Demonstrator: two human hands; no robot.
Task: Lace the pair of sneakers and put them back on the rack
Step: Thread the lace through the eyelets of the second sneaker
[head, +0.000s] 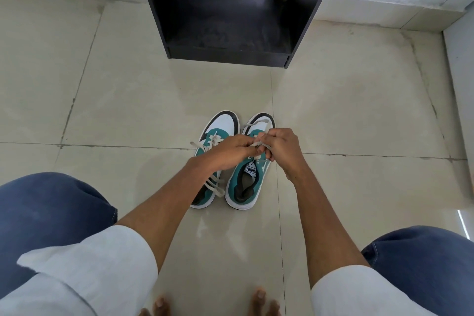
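Working over the right-hand sneaker [248, 182], both hands meet above its tongue: the left hand [230, 152] and right hand [280, 147] are each closed with fingers pinched on the flat grey lace [256, 145], a short loop of which shows at 12 o'clock from the knuckles, lying over the white toe cap. Whether a knot is being formed or an eyelet threaded cannot be told, as the fingers hide the crossing. The pair stands side by side on the tiled floor [359, 110], toes pointing toward 12 o'clock, just beside each other; the left-hand sneaker [218, 131] sits partly under the left wrist, its lace ends trailing loose at 9 o'clock and over its heel. The black shoe rack [230, 54] stands well apart at 12 o'clock, its lower shelf open to the front. Judged from appearance, the laces are soft, limp and flat, prone to twisting and slipping from a light pinch; they are best held near the tips. The sneakers look light, with flexible uppers and firm white soles; for carrying, the heel collar or a pinch of both inner collars together seems the sound hold. Trailing laces may snag on the shelf edge.
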